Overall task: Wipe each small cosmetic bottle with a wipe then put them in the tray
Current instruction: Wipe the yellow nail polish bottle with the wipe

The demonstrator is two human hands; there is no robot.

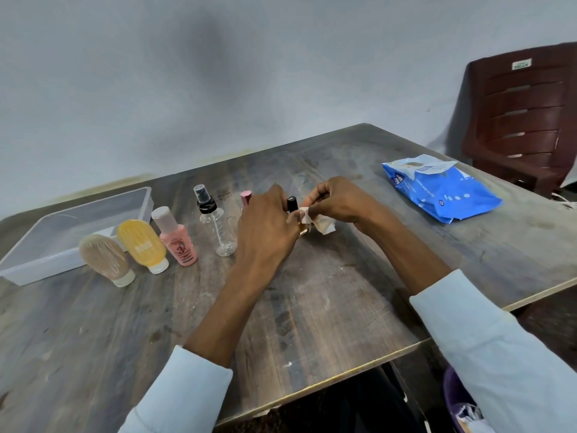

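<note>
My left hand [267,228] grips a small bottle with a black cap [292,204]; most of its body is hidden by my fingers. My right hand [335,200] pinches a white wipe [323,225] against that bottle. To the left stand a clear spray bottle [218,226], a pink bottle [178,239], a yellow tube [143,243] and a beige tube [106,256]. A pink-capped bottle [245,197] peeks out behind my left hand. The clear plastic tray [40,264] sits at the far left with nothing visible in it.
A blue pack of wipes [443,190] lies at the right of the wooden table [312,307]. A dark brown plastic chair [524,120] stands beyond the table's right corner. A grey wall runs behind the table.
</note>
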